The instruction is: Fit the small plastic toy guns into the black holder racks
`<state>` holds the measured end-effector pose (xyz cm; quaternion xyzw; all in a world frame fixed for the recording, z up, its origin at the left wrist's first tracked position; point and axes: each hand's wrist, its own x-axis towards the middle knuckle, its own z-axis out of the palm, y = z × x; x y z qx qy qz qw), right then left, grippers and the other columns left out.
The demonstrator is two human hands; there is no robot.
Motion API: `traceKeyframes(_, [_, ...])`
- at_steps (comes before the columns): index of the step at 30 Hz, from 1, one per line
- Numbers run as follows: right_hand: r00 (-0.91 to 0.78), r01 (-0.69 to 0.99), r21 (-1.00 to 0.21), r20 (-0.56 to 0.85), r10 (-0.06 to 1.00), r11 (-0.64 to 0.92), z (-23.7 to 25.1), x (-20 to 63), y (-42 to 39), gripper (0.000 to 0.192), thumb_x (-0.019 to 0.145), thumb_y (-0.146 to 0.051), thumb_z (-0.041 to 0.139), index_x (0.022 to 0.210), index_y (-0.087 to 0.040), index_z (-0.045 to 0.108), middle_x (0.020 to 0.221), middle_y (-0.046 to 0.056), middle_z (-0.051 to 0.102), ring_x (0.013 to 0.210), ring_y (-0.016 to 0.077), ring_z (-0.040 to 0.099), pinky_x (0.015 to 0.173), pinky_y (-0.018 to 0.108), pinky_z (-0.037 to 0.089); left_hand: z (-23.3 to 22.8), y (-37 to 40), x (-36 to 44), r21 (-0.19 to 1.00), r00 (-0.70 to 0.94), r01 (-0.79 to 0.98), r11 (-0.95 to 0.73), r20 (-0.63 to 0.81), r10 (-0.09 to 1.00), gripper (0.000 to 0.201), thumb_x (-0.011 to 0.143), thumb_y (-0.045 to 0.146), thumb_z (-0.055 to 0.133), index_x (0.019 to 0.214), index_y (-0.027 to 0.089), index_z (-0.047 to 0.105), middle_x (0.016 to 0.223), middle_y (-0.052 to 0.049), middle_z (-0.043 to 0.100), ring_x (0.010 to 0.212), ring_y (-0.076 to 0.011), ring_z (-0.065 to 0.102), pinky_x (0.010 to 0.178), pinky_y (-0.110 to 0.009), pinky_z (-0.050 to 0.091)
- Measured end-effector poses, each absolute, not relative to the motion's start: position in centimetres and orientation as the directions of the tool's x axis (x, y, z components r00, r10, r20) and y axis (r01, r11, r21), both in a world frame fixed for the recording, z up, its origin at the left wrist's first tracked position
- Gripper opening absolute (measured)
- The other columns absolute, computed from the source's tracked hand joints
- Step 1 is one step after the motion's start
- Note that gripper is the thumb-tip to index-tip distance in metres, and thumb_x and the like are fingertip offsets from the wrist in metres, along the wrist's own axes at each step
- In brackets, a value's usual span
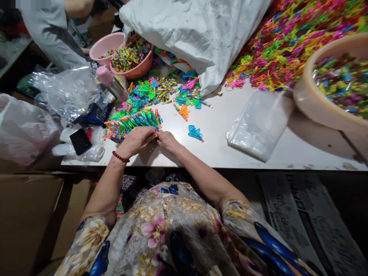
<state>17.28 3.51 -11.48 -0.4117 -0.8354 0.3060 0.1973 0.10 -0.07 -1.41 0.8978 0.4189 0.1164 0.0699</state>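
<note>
A: State the position of the hands.

B: Both are together over the surface [212, 153], just inside its near edge, left of the middle. The left hand [139, 138] is closed, its fingertips pinched at a small orange tip [155, 134]. The right hand [166, 140] has its fingers drawn in at the same point; whether it grips anything cannot be told.

A: Locate the pieces.

B: A packed row of plastic pieces [135, 122] lies just beyond the left hand, toward the near left corner. Behind it is a loose mixed pile [146, 90]. A blue piece [196, 132] lies apart, to the right of the right hand; an orange piece [184, 112] lies farther from the near edge.

A: Identify the items toward the right end.

B: A stack of clear plastic bags [261, 124] lies flat near the near edge. A cream tub [304, 90] stands at the right end, holding small multicolored parts [345, 82].

A: Report all markings.

B: A printed sheet [290, 218] below the near edge, at right, carries dark lettering, too blurred to read. A black device [80, 142] lies near the near left corner.
</note>
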Motion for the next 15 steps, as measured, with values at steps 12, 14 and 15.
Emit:
traceKeyframes(12, [-0.524, 0.504, -0.760, 0.108, 0.845, 0.411, -12.6, 17.3, 1.9, 0.010, 0.086, -0.022, 0.067, 0.093, -0.017, 0.071, 0.091, 0.007, 0.075, 0.084, 0.0214, 0.066, 0.075, 0.028, 0.050, -2.0, -1.0, 0.2, 0.124, 0.659, 0.726, -0.676, 0.153, 0.736, 0.046, 0.101, 0.048, 0.061, 0.138, 0.020, 0.059, 0.129, -0.013, 0.070, 0.114, -0.0251, 0.068, 0.093, -0.036, 0.054])
traceKeyframes(14, [-0.501, 0.437, -0.783, 0.197, 0.843, 0.442, -13.1, 17.6, 1.5, 0.014, 0.084, -0.027, 0.067, 0.095, -0.018, 0.070, 0.091, 0.007, 0.076, 0.082, 0.0224, 0.068, 0.071, 0.029, 0.052, -2.3, -1.5, 0.8, 0.038, 0.663, 0.733, -0.679, 0.183, 0.726, 0.047, 0.098, 0.053, 0.065, 0.133, 0.021, 0.064, 0.120, -0.012, 0.072, 0.105, -0.0252, 0.071, 0.085, -0.036, 0.057])
traceKeyframes(15, [-0.485, 0.412, -0.786, 0.240, 0.841, 0.462, -13.5, 17.8, 1.5, 0.015, 0.084, -0.027, 0.063, 0.096, -0.020, 0.070, 0.091, 0.006, 0.077, 0.080, 0.0226, 0.068, 0.069, 0.029, 0.053, -2.6, -1.6, 1.2, -0.003, 0.653, 0.744, -0.668, 0.214, 0.727, 0.040, 0.099, 0.051, 0.062, 0.126, 0.022, 0.067, 0.115, -0.011, 0.073, 0.100, -0.0243, 0.071, 0.081, -0.035, 0.057])
